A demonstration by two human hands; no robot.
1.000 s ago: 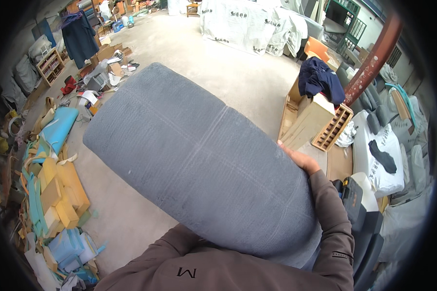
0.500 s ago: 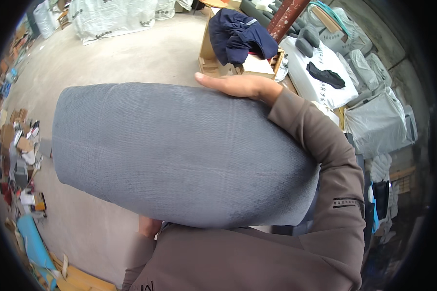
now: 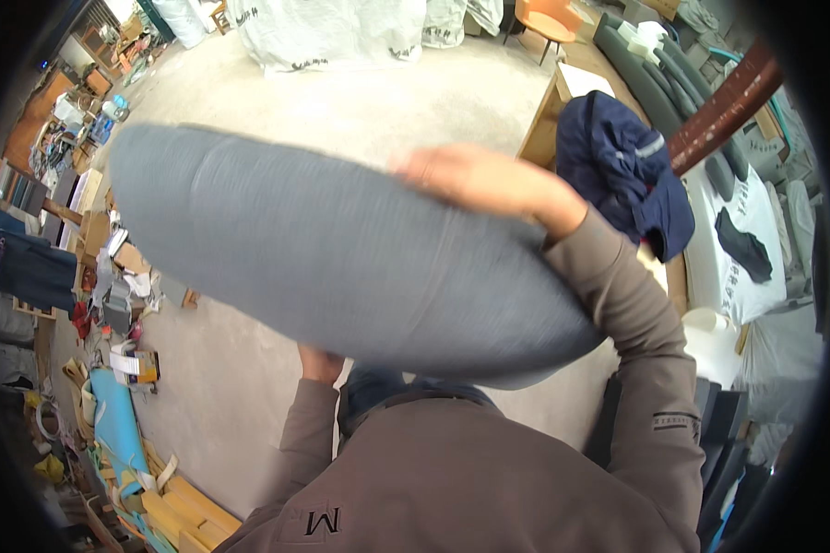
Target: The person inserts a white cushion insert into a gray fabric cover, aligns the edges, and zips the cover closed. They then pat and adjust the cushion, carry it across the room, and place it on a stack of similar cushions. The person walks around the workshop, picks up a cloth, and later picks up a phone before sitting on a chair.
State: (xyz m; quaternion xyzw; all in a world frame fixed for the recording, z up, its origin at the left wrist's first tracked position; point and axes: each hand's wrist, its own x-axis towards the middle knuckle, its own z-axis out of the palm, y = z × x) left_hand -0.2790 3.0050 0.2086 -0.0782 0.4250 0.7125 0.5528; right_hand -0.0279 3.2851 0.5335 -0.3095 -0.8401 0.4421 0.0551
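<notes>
A large grey fabric sofa cushion (image 3: 341, 258) is held up in front of my body, tilted with its left end higher. My right hand (image 3: 489, 184) lies over its far edge, right of the middle; motion smears the fingers. My left hand (image 3: 320, 363) holds the near edge from beneath, and the cushion hides its fingers. Faint seams run across the cushion's ribbed cover.
A dark blue jacket (image 3: 618, 166) drapes over wooden furniture to the right, beside a red-brown post (image 3: 729, 111). White-wrapped bundles (image 3: 332, 32) and an orange chair (image 3: 546, 20) stand far off. Scraps and a blue roll (image 3: 117, 424) lie left.
The cushion has tilted, its right end now lower and its face turned more edge-on. The view has swung left, so the jacket and post sit farther right. Both hands stay on the cushion.
</notes>
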